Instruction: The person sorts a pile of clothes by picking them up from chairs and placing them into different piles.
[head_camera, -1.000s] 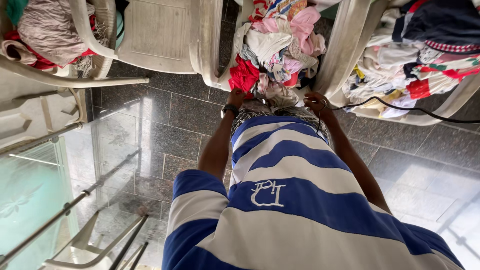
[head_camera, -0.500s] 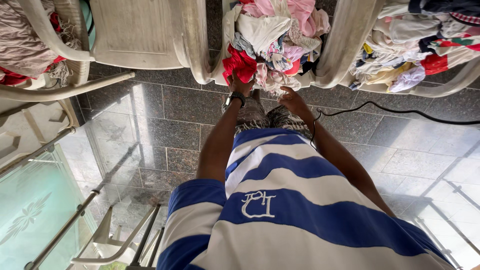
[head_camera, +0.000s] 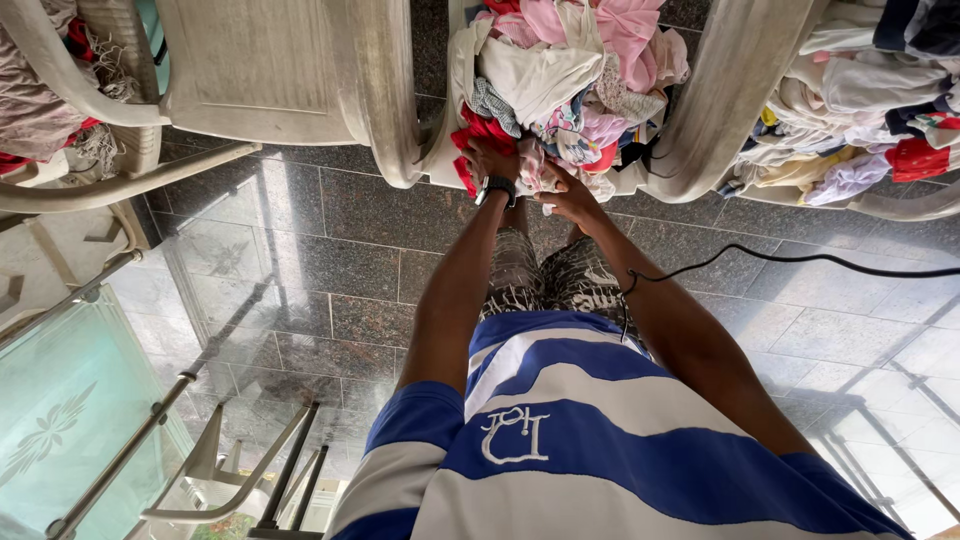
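A heap of mixed clothes (head_camera: 560, 70) fills a cream plastic chair (head_camera: 400, 110) in front of me. My left hand (head_camera: 492, 160), with a dark watch on the wrist, is pushed into the heap's front edge and grips a red garment (head_camera: 470, 135). Beside it, my right hand (head_camera: 572, 195) closes on a pale patterned cloth (head_camera: 535, 172) hanging off the front of the heap. A black cable (head_camera: 800, 258) crosses my right forearm. My blue and white striped shirt fills the bottom of the view.
A second chair heaped with clothes (head_camera: 860, 90) stands at the right and an empty cream chair (head_camera: 260, 70) at the left. More clothes (head_camera: 40, 90) lie far left. A glass-topped table (head_camera: 100, 400) stands at the lower left on the dark granite floor (head_camera: 340, 230).
Both hands have reached further forward into the front of the clothes heap. My right hand, open and apart from it before, has come onto the patterned cloth.
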